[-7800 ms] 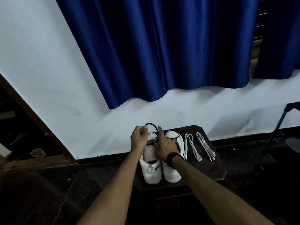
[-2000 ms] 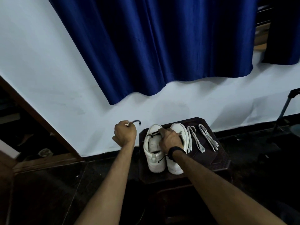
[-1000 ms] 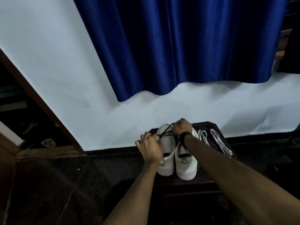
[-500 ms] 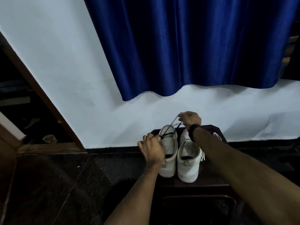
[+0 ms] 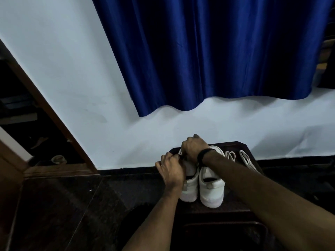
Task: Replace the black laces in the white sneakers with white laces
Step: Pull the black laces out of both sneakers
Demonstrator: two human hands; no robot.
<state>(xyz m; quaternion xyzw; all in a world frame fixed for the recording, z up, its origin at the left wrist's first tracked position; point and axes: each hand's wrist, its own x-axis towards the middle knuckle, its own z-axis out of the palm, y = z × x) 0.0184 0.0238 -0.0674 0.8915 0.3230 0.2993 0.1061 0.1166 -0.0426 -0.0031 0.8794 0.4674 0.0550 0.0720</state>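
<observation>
Head view: two white sneakers (image 5: 201, 185) side by side on a dark bench (image 5: 241, 147), heels toward the camera. Left hand (image 5: 171, 171) curled over the near-left sneaker's lacing area, fingertips seemingly pinching the black lace (image 5: 181, 156), only a sliver showing. Right hand (image 5: 193, 147) just beyond it, touching, fisted above the toe; hold on the lace hidden, cannot tell. White laces (image 5: 243, 159) right of the right hand, partly cut off by the forearm.
</observation>
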